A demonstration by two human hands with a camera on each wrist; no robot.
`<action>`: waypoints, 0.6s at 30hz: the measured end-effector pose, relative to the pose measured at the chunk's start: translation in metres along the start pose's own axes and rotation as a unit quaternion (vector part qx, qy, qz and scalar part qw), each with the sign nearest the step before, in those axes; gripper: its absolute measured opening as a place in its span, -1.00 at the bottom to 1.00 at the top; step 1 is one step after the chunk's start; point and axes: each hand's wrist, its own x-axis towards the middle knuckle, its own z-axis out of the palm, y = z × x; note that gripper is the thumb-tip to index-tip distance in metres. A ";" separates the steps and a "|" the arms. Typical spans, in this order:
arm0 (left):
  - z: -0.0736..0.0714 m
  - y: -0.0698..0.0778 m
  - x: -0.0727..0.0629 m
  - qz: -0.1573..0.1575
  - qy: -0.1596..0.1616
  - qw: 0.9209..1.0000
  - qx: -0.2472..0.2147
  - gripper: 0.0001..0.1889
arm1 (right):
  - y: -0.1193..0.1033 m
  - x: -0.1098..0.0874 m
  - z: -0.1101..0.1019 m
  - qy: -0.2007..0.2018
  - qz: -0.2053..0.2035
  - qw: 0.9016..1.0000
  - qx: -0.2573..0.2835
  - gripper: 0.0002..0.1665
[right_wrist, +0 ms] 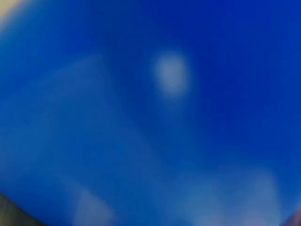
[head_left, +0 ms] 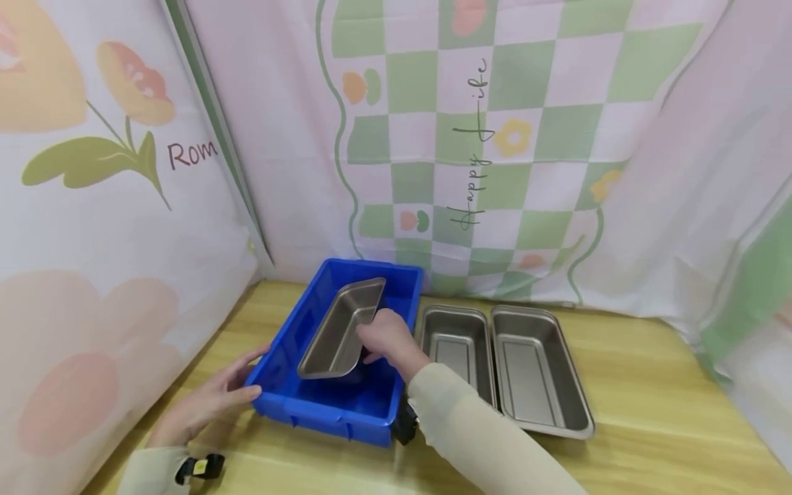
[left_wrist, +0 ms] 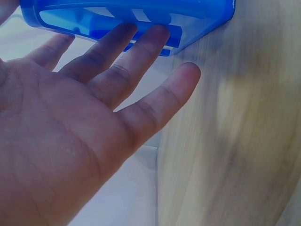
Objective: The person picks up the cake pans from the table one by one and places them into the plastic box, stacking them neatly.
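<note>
A metal loaf pan [head_left: 342,331] lies tilted inside a blue plastic bin [head_left: 328,411]. My right hand [head_left: 388,338] reaches into the bin and grips the pan's right long edge, thumb toward its inside. Some of those fingers are hidden behind the pan wall. At the bin's near left corner, my left hand [head_left: 216,399] rests against the outside, with the thumb by the rim. The left wrist view shows the fingers [left_wrist: 141,70] of that hand extended along the bin's outer wall. In the right wrist view only blurred blue bin wall [right_wrist: 150,141] fills most of the picture.
Two more metal loaf pans, one nearer [head_left: 456,330] and one farther right [head_left: 537,371], stand side by side to the right of the bin on the wooden table [head_left: 656,399]. Printed curtains [head_left: 278,137] hang behind and at the left.
</note>
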 end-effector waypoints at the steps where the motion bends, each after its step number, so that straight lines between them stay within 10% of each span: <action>1: 0.000 0.000 0.000 -0.003 0.002 1.000 -0.001 -0.28 | 0.000 0.000 0.000 0.000 -0.002 1.000 -0.005 -0.88; 6: 0.002 -0.004 -0.002 -0.011 0.007 1.000 -0.009 -0.29 | 0.002 -0.002 0.001 0.004 -0.014 0.999 -0.043 -0.88; 13: 0.003 -0.003 -0.002 0.001 -0.001 1.000 -0.002 -0.31 | 0.000 -0.004 -0.003 0.030 -0.021 0.986 -0.163 -0.28; 18: 0.002 0.000 -0.001 0.005 -0.003 1.000 -0.008 -0.30 | -0.001 -0.007 -0.007 0.005 -0.031 0.978 -0.204 -0.74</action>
